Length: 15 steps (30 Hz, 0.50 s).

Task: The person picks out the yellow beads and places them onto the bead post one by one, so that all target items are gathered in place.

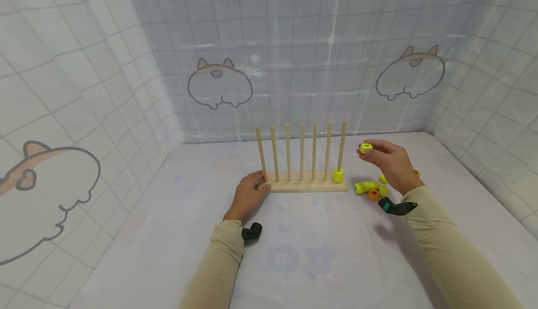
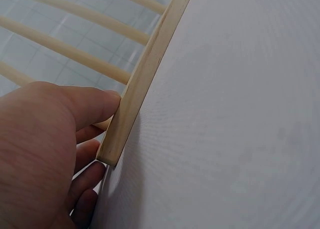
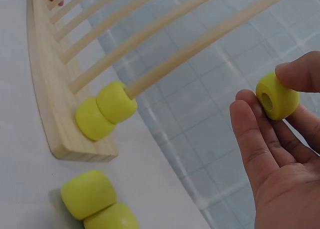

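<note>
A wooden peg rack (image 1: 308, 187) with several upright rods stands on the table. Its left end is gripped by my left hand (image 1: 245, 198); the left wrist view shows the thumb on the front of the base (image 2: 132, 96) and the other fingers behind and round the end. Two yellow beads (image 3: 106, 110) sit stacked at the foot of the rightmost rod. Right of that rod and above the table, my right hand (image 1: 394, 163) pinches another yellow bead (image 3: 277, 96) between thumb and fingers, its hole showing.
Loose yellow beads (image 1: 358, 188) and an orange bead (image 1: 373, 194) lie on the table right of the rack, below my right hand. Another orange bead (image 1: 417, 173) is partly hidden behind that hand. A tiled-pattern sheet (image 1: 294, 66) covers the walls behind and beside the table.
</note>
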Each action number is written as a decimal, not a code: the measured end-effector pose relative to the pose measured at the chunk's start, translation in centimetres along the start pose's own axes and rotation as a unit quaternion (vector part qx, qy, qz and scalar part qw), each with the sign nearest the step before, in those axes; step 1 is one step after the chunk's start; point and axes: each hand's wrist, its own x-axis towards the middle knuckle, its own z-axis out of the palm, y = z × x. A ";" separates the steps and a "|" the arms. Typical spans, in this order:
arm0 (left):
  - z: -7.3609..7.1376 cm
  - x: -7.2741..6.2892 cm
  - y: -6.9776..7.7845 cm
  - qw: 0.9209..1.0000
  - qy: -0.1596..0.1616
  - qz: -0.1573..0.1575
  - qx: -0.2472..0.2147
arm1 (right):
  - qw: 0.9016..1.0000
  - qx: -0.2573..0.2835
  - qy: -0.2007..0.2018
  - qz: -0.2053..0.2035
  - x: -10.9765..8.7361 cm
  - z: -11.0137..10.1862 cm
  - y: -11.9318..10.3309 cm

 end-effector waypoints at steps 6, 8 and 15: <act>0.1 0.1 -0.1 1.000 -0.002 0.000 0.001 | 1.000 -0.003 -0.006 -0.002 0.4 0.4 -0.2; 0.1 0.1 -0.2 1.000 -0.002 0.000 -0.001 | 1.000 0.004 -0.009 -0.010 0.5 0.5 -0.4; 0.1 0.1 -0.2 1.000 -0.003 0.000 0.000 | 0.999 0.032 -0.019 -0.029 1.0 1.0 -1.0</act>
